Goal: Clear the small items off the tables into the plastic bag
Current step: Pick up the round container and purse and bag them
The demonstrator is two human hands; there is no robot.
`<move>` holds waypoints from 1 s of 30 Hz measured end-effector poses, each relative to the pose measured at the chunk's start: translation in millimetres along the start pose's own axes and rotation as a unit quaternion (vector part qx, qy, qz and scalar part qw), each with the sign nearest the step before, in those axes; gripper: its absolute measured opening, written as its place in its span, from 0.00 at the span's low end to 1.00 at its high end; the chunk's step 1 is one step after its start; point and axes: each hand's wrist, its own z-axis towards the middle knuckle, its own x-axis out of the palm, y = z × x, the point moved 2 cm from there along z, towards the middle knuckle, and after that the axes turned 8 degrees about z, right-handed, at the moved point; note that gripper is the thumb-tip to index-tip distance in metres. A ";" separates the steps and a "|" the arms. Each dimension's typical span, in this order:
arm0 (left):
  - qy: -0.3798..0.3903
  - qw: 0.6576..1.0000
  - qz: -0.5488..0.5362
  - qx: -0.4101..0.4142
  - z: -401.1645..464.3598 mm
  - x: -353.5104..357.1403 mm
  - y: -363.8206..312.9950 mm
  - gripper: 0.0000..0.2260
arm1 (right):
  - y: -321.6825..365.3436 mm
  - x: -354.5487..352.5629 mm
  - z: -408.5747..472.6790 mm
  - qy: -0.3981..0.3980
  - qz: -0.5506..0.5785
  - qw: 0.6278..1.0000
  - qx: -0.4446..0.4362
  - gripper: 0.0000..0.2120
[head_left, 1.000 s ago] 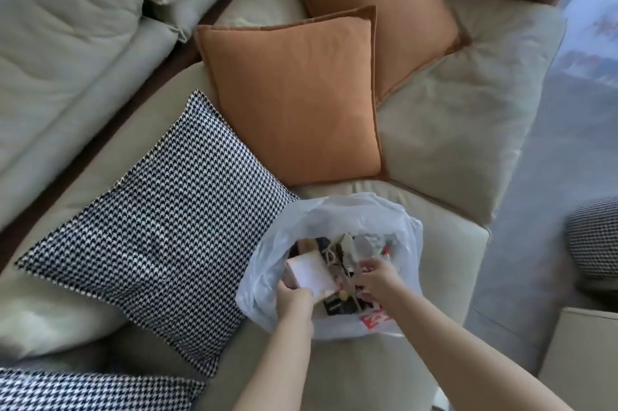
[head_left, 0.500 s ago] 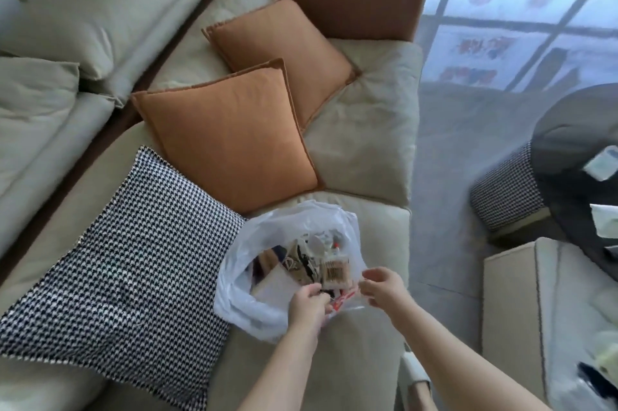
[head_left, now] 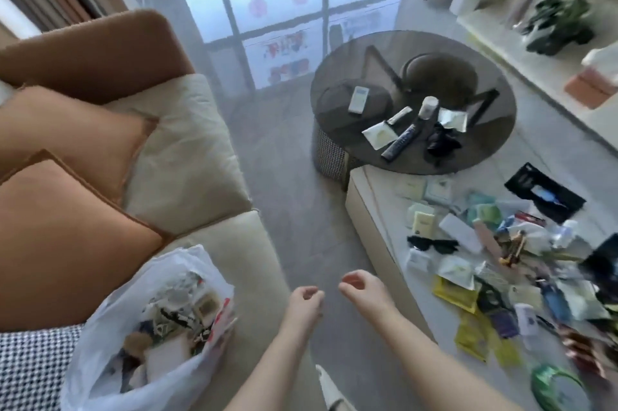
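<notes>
A white plastic bag stands open on the sofa seat at lower left, with several small items inside. My left hand and my right hand hang in the air over the floor between sofa and table, to the right of the bag; both hold nothing and their fingers are loosely curled. A low white table at the right is strewn with several small items: packets, black sunglasses, a white case, a black box. A round dark glass table beyond it carries a remote, sachets, a small bottle and a black cloth.
The beige sofa carries two orange cushions and a houndstooth cushion at far left. A strip of grey floor runs between sofa and tables. A white shelf with a plant and ornaments lines the far right.
Both hands have come out of the bag and let go of its rim and contents. The view has swung right from the sofa to the two tables.
</notes>
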 end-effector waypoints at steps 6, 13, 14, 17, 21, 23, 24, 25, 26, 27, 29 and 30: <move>0.069 0.989 0.128 0.028 -31.0 127.5 -11.5 0.11 | -86.0 -112.4 -31.6 -0.087 0.059 0.994 0.038 0.11; 0.130 0.961 0.237 0.059 -84.3 276.8 8.5 0.10 | -203.4 -231.9 -88.7 -0.157 0.108 0.977 0.094 0.06; 0.129 0.955 0.257 0.070 -91.1 295.6 12.2 0.09 | -219.7 -246.5 -96.4 -0.166 0.115 0.974 0.102 0.05; 0.131 0.937 0.309 0.095 -105.5 348.2 24.5 0.10 | -264.8 -286.3 -114.7 -0.193 0.131 0.964 0.126 0.02; 0.147 0.908 0.378 0.109 -116.5 403.4 36.5 0.12 | -318.6 -326.6 -130.5 -0.229 0.139 0.950 0.159 0.04; 0.155 0.890 0.410 0.122 -116.6 424.0 41.2 0.12 | -342.5 -341.2 -134.1 -0.235 0.144 0.945 0.178 0.06; 0.158 0.880 0.429 0.131 -114.7 433.1 42.7 0.12 | -353.0 -347.2 -134.7 -0.238 0.145 0.942 0.188 0.06; 0.162 0.869 0.446 0.139 -111.5 442.3 43.8 0.12 | -363.5 -352.4 -134.4 -0.242 0.143 0.939 0.197 0.07; 0.165 0.858 0.463 0.147 -107.3 450.9 44.3 0.13 | -373.6 -356.5 -133.3 -0.247 0.142 0.937 0.203 0.08; 0.166 0.847 0.481 0.155 -102.3 459.3 44.5 0.14 | -383.0 -359.7 -131.1 -0.251 0.141 0.935 0.207 0.08; 0.166 0.824 0.514 0.169 -90.0 476.4 45.3 0.15 | -401.0 -362.7 -124.7 -0.254 0.139 0.932 0.217 0.08; 0.168 0.814 0.528 0.174 -82.6 485.1 45.9 0.16 | -410.1 -362.8 -120.1 -0.255 0.138 0.931 0.222 0.08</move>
